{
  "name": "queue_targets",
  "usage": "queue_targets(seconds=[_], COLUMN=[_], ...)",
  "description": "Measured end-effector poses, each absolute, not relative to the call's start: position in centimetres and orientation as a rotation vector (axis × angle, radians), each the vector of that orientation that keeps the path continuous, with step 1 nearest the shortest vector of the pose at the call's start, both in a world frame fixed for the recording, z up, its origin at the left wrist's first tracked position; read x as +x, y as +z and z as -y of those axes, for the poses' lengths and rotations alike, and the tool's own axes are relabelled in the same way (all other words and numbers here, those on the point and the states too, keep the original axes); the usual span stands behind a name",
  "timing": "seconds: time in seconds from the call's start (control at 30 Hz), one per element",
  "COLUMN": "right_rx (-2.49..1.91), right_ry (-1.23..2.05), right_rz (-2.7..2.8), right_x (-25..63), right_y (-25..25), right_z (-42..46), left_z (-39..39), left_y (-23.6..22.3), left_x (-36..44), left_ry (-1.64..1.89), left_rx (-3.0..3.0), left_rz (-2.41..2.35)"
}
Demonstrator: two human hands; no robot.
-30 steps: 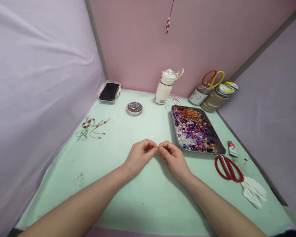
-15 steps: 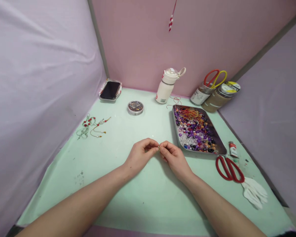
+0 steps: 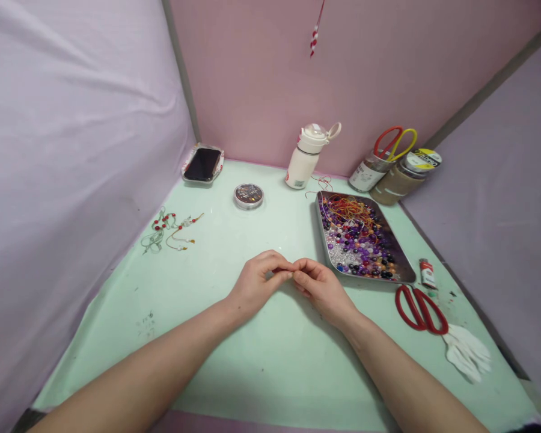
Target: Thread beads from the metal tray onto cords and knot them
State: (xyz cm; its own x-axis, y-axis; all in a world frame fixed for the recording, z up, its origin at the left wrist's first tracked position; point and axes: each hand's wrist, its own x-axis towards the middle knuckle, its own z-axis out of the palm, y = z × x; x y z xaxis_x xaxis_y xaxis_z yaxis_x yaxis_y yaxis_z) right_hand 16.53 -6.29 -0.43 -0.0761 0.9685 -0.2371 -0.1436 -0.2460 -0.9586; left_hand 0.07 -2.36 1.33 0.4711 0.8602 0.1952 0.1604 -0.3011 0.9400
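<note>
My left hand point(image 3: 264, 279) and my right hand point(image 3: 322, 288) meet fingertip to fingertip over the middle of the pale green table point(image 3: 261, 379). Each is closed in a pinch of thumb and forefinger. Whatever tiny thing lies between the tips is hidden by the fingers. Just right of my right hand stands a metal tray point(image 3: 402, 251), filled with purple, black, clear and orange beads point(image 3: 354, 248) and a tangle of orange and red thread point(image 3: 349, 210).
Red-handled scissors point(image 3: 421, 310), a white glove point(image 3: 466, 352) and a lighter point(image 3: 427, 273) lie on the right. At the back stand a bottle point(image 3: 303, 159), jars point(image 3: 397, 183), a round case point(image 3: 248, 196) and a phone point(image 3: 202, 164). Beaded cords point(image 3: 174, 228) lie left.
The fingertips have drawn closer together, covering the small yellowish thing that showed between them. The whole view has shifted very slightly.
</note>
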Motion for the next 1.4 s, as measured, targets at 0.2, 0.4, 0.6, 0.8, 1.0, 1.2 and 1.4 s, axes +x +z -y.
queue_targets(seconds=[0.2,0.4,0.6,0.8,1.0,1.2,1.4], right_rx=[-1.223,-1.237,-1.286,-1.301,-1.333,-1.395,-1.405], right_ry=[1.501,1.485,1.297,0.863,0.709,0.697,0.82], right_rz=[0.973,0.977,1.022,1.331,1.462,1.514,1.462], right_x=[16.42,16.33,16.28,15.99,15.85,15.76,15.99], right_y=[-0.28,-0.3,-0.22,-0.25,-0.43,-0.16,-0.24], right_z=[6.25,6.22,6.54,6.88,7.08,6.93,6.82], left_z=[2.37,2.36,2.37,2.39,2.36,2.28,2.12], left_y=[1.45,1.47,1.13,0.84,0.57,0.74,1.41], left_x=[0.07,0.15,0.25,0.45,0.57,0.53,0.46], left_ry=[0.904,0.89,0.875,0.843,0.799,0.706,0.659], left_rx=[1.823,1.872,1.827,1.705,1.621,1.582,1.555], left_rz=[-0.867,-0.909,-1.014,-1.068,-1.089,-1.129,-1.092])
